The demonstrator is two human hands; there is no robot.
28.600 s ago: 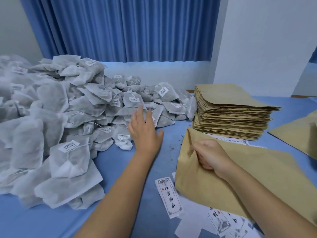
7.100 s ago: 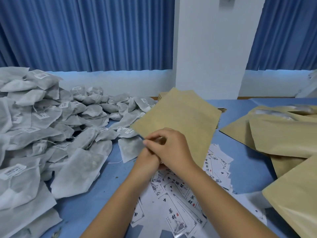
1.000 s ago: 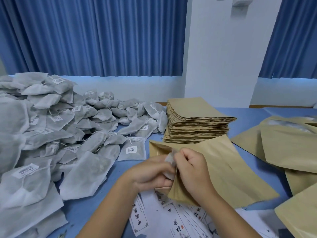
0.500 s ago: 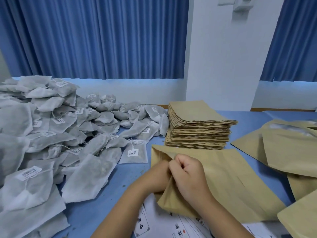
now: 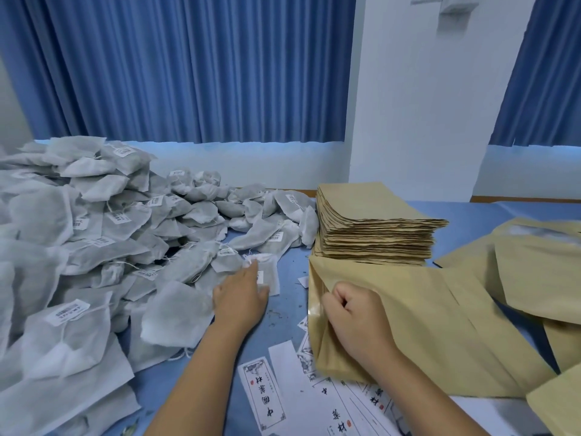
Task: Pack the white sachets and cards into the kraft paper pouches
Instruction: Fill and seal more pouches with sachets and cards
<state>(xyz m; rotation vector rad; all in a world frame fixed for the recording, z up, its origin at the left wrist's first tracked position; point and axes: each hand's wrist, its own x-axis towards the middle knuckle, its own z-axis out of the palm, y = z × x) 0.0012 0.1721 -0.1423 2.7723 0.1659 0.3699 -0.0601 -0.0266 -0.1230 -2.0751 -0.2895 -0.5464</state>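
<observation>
Fingers of the left hand lie stretched out, nearly straight, their tips resting on a single white sachet. It lies flat on the blue table, just beside the foot of the big sachet pile that fills the left side. Blur hides whether the thumb pinches it.

The right hand is curled into a fist, gripping the upper flap at the mouth of a kraft pouch. That pouch lies flat toward the near edge of the table, with its mouth turned left and slightly parted; its inside cannot be seen. It overlaps printed cards scattered along the near edge.

Behind it, just at its far corner, stands a neat stack of flat pouches, with sachets leaning on the stack's left side. More pouches lie overlapped toward the right edge; what they hold cannot be told.

Both forearms reach in from the near edge, the left one angled toward the pile.
</observation>
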